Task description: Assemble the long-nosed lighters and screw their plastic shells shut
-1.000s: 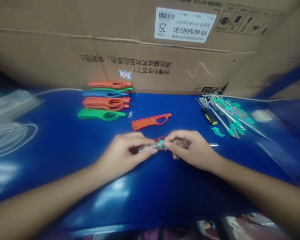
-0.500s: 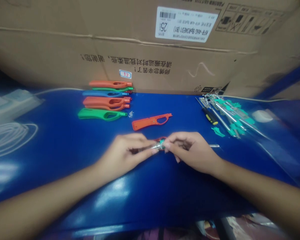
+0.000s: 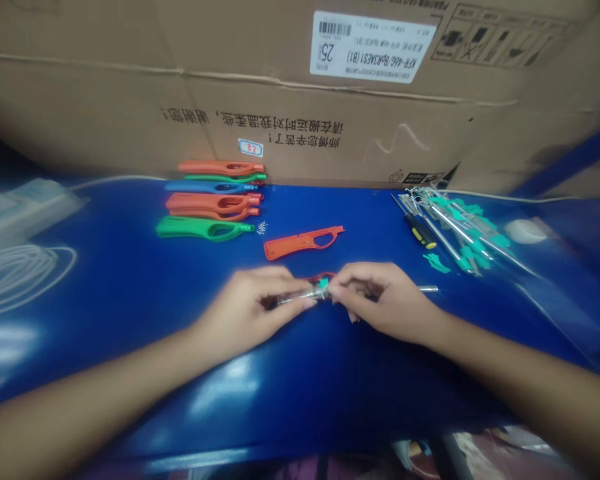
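Landmark: loose orange shell half (image 3: 303,244), lying on the blue surface (image 3: 290,373).

Both hands on the near side of the shell half, tips just apart, meeting over a slim shiny piece (image 3: 295,294) held just nearer the wearer than the shell half.

Left hand (image 3: 260,300): forearm in from near left, back of hand up, fingers curved over the piece's far side, thumb straight along its near side. Grip pinching the slim shiny piece.

Right hand (image 3: 385,293): forearm in from near right, knuckles arched, rear fingers curled under. Grip pinched, thumb and index tips together at a teal part (image 3: 323,285) on the piece; exact contact hidden by the fingertips.

Metal rod end (image 3: 429,289) shows beyond the right hand, right of and nearer than the shell half. Red curved edge (image 3: 323,275) between fingers and shell half.

Left of and beyond the shell half: stacked coloured handles (image 3: 207,203). Far right of it: screwdriver (image 3: 420,232) beside a pile of metal rods (image 3: 463,230).
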A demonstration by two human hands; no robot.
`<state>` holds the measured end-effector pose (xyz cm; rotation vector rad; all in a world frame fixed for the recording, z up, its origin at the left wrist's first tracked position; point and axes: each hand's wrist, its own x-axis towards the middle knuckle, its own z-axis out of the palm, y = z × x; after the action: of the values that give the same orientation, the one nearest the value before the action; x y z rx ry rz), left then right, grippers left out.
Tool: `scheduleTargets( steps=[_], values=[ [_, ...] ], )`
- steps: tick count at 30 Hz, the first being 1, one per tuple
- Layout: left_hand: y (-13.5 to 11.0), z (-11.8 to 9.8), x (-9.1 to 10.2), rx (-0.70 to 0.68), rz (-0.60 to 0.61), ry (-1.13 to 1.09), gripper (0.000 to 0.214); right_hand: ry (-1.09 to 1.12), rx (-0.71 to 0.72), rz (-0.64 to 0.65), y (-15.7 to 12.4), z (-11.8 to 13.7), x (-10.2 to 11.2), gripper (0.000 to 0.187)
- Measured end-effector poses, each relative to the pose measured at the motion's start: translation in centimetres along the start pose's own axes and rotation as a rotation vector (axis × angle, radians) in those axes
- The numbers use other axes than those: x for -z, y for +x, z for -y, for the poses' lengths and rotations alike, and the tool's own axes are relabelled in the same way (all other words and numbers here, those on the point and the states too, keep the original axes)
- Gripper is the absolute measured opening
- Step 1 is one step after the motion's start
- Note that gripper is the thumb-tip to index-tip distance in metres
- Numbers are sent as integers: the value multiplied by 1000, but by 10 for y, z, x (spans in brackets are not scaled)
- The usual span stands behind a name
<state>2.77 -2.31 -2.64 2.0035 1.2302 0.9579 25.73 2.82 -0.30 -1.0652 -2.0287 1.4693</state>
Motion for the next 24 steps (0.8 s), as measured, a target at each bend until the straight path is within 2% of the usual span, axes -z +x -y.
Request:
scheduleTargets(
  steps=[19, 24],
  values=[
    [2, -1, -1, -17, -24, -9, 24, -1, -71, -26, 3, 0, -4, 24],
    [2, -3, -1, -2, -56, 4, 20, 10, -44, -29, 3, 1, -3, 23]
  ],
)
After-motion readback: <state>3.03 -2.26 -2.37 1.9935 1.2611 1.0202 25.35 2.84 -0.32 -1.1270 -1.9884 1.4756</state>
